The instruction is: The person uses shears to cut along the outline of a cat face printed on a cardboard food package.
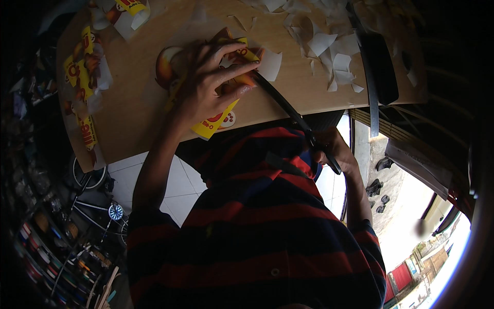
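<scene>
Head view: a brown desk (131, 116) is in front of a person in a red and dark blue striped shirt (247, 221). The bright yellow printed sheet (210, 126) lies by the near edge, and one corner pokes past that edge. The left hand (212, 77) is on top of it, fingers spread and thumb apart. The right hand (333, 147), just off the near edge, is wrapped around long dark scissors (280, 98). Their tip reaches the sheet. White paper scraps (341, 64) lie toward the right edge. More yellow printed pieces (78, 74) sit along the left edge.
</scene>
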